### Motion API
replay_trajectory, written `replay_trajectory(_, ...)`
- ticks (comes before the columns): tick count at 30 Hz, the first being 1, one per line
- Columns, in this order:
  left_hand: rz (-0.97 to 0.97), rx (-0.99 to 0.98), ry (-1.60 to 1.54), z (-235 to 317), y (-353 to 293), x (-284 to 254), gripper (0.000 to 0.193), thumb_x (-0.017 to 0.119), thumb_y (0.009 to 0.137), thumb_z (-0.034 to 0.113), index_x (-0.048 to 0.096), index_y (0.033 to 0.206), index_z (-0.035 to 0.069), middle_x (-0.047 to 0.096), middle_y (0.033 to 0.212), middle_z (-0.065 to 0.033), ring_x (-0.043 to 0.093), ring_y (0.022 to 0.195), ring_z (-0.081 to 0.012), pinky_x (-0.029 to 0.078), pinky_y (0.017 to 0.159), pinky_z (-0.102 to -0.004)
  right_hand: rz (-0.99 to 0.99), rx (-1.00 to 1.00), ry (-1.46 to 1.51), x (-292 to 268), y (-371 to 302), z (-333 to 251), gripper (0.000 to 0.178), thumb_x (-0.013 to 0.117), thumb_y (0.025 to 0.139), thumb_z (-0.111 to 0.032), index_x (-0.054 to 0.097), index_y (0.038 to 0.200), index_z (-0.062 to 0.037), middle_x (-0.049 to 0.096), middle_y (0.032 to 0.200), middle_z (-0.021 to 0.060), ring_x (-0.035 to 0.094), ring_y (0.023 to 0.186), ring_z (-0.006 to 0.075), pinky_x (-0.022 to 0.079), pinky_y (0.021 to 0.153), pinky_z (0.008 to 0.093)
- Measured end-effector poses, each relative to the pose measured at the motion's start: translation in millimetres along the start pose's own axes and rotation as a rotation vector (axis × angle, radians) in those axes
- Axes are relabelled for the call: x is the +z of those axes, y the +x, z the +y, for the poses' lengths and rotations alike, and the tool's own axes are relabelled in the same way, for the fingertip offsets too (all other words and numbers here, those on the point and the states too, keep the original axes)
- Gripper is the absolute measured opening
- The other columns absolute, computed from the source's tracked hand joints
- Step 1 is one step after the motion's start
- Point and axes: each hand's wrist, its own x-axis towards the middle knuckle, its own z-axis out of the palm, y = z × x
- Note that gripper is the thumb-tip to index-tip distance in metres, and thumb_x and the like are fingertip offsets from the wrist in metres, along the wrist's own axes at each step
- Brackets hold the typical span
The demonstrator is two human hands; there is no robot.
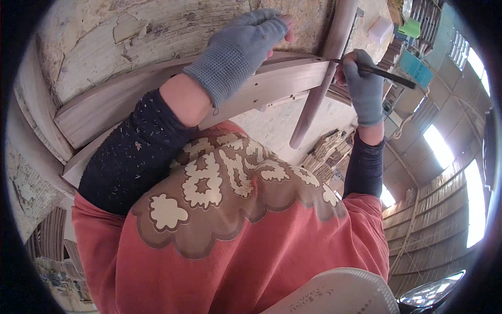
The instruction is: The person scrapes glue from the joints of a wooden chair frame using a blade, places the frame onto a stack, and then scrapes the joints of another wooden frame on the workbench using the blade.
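Observation:
My left hand, in a grey knitted glove with bare fingertips, lies over the far side of a curved wooden rail. Its fingers bend loosely, apart from the thumb, and I see nothing between them. The rail, with small holes along its face, meets a round tapered wooden post at its right end. My right hand, gloved the same way, is closed around a thin, dark, flat bar-like tool. The tool's inner end reaches the joint of rail and post; its exact kind is unclear.
A worn, flaking wooden board lies beneath the work. More curved wooden pieces stand at the left. Stacked wood strips sit beyond the post. A green container and a teal box are at the far right.

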Motion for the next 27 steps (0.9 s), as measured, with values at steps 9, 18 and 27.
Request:
replay_trajectory(9, -0.008, -0.020, 0.020, 1, 1, -3, 0.035, 0.043, 0.095, 0.038, 0.058, 0.085, 0.007, 0.046, 0.063, 0.0028, 0.046, 0.058, -0.0064, 0.035, 0.052, -0.0208, 0.029, -0.077, -0.264, -1, -3, -5, 0.009, 0.053, 0.088, -0.010, 0.055, 0.090, -0.0018, 0.059, 0.071, 0.0041, 0.059, 0.060, 0.0092, 0.048, 0.052, 0.0208)
replay_trajectory(18, -0.006, -0.006, 0.023, 7, -3, -2, 0.035, 0.043, 0.095, 0.037, 0.058, 0.085, 0.007, 0.045, 0.063, 0.0025, 0.046, 0.058, -0.0066, 0.036, 0.052, -0.0209, -0.029, 0.018, 0.003, -16, -6, 14, 0.010, 0.050, 0.092, -0.011, 0.055, 0.091, -0.0025, 0.059, 0.074, 0.0039, 0.058, 0.063, 0.0083, 0.049, 0.055, 0.0201)
replay_trajectory(27, 0.012, -0.057, 0.030, 8, -5, 0, 0.034, 0.042, 0.095, 0.037, 0.057, 0.085, 0.008, 0.045, 0.064, 0.0028, 0.046, 0.060, -0.0064, 0.036, 0.054, -0.0204, 0.031, -0.104, -0.064, -22, -12, 8, 0.013, 0.053, 0.091, -0.012, 0.057, 0.095, -0.0005, 0.060, 0.077, 0.0027, 0.056, 0.068, 0.0069, 0.048, 0.058, 0.0193)
